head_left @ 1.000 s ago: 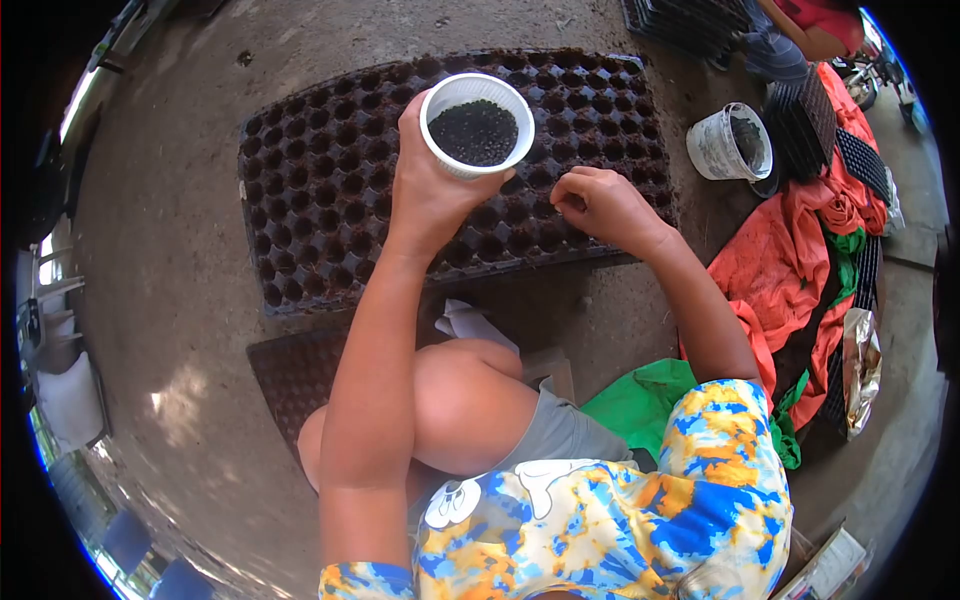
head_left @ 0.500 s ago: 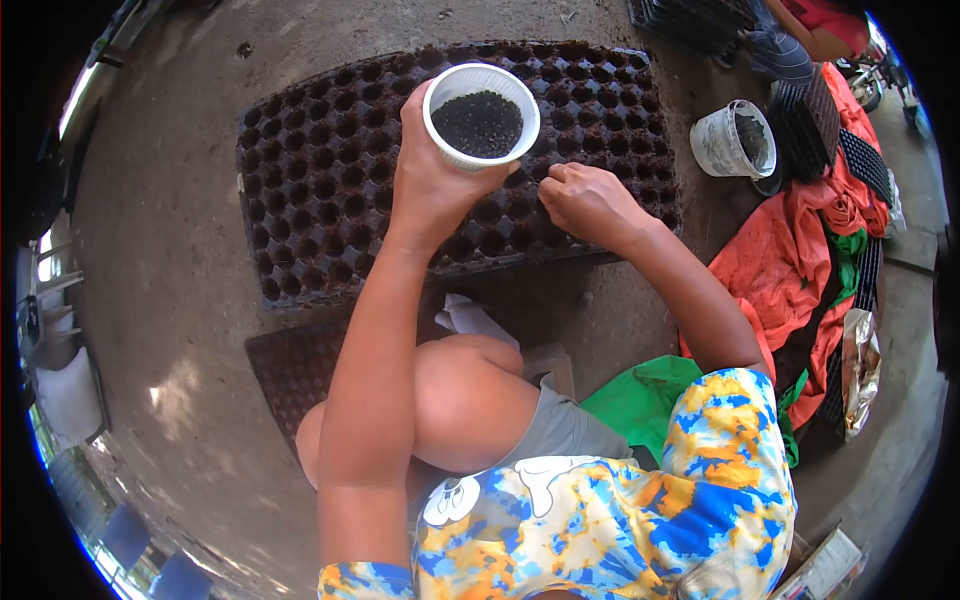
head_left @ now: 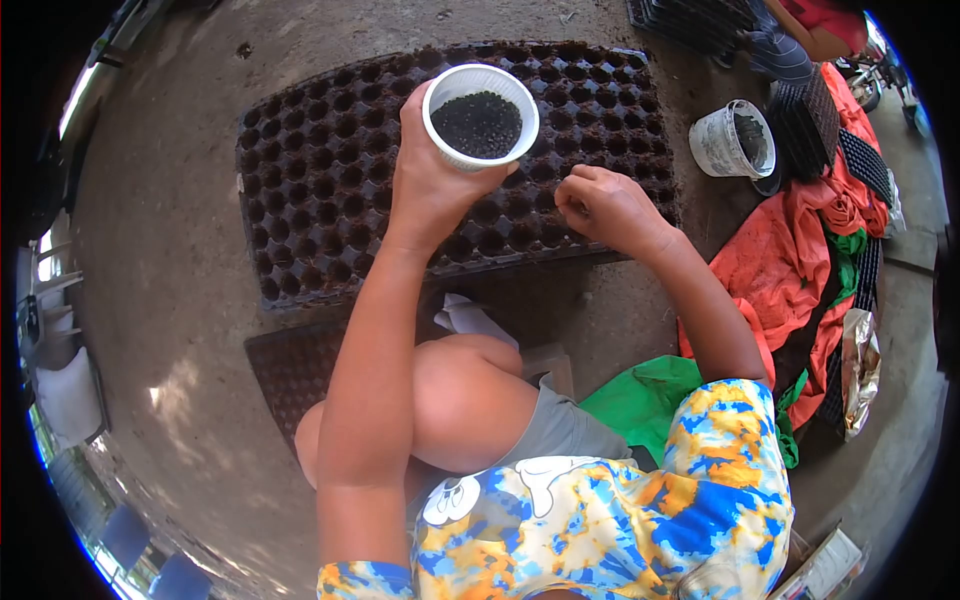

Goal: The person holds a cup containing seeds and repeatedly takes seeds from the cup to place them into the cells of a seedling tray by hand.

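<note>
My left hand (head_left: 432, 185) is wrapped round a white plastic cup (head_left: 478, 82), held up with its mouth toward me. Small dark seeds (head_left: 476, 128) fill part of the cup. Below both hands lies a black seedling tray (head_left: 330, 190), its many round cells filled with dark brown soil. Over the tray's right part hovers my right hand (head_left: 612, 208), fingers curled and thumb and fingertips drawn together. Whatever they pinch, if anything, is too small to make out.
A second seedling tray (head_left: 290, 365) lies by my knee. To the right stand a dirty white bucket (head_left: 715, 145) and stacked black trays (head_left: 808, 125), beside an orange tarp (head_left: 770, 250). Green sheeting (head_left: 645, 400) lies near my side. Another person (head_left: 815, 35) is at the upper right.
My right hand has shifted a little to the right and turned, so its curled fingers show more. The left hand and the cup have stayed almost still.
</note>
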### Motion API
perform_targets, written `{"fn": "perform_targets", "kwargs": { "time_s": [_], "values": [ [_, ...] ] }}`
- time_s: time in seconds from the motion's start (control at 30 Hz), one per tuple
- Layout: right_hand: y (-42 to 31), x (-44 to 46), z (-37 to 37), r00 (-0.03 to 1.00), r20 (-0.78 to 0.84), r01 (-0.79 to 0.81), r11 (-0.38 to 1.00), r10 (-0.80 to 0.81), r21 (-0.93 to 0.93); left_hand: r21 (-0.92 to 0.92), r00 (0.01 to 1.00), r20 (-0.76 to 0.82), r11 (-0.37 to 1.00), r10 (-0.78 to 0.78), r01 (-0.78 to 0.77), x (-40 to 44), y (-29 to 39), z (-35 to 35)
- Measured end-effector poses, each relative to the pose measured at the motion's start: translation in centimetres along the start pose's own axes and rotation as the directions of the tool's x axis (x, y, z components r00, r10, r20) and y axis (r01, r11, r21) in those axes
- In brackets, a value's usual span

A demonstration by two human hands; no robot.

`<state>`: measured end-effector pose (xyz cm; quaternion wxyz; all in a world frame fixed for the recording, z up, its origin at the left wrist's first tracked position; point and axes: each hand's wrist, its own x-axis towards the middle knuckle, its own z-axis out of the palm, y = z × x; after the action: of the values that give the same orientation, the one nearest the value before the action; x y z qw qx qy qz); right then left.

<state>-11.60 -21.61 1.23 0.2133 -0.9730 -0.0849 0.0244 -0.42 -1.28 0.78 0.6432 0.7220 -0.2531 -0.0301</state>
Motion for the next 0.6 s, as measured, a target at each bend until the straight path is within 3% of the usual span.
{"fn": "perform_targets", "kwargs": {
  "time_s": [0.37,0.6],
  "values": [
    [0.6,1.7,1.7,0.992,0.104,0.087,0.988,-0.075,-0.124,-0.015,1.0,0.001,1.0,-0.005,0.005,0.1,-0.1,0.0],
    [0.4,1.7,2.2,0.992,0.081,0.115,0.973,-0.101,-0.199,-0.025,1.0,-0.007,1.0,0.001,-0.001,0.1,-0.4,0.1]
  ]
}}
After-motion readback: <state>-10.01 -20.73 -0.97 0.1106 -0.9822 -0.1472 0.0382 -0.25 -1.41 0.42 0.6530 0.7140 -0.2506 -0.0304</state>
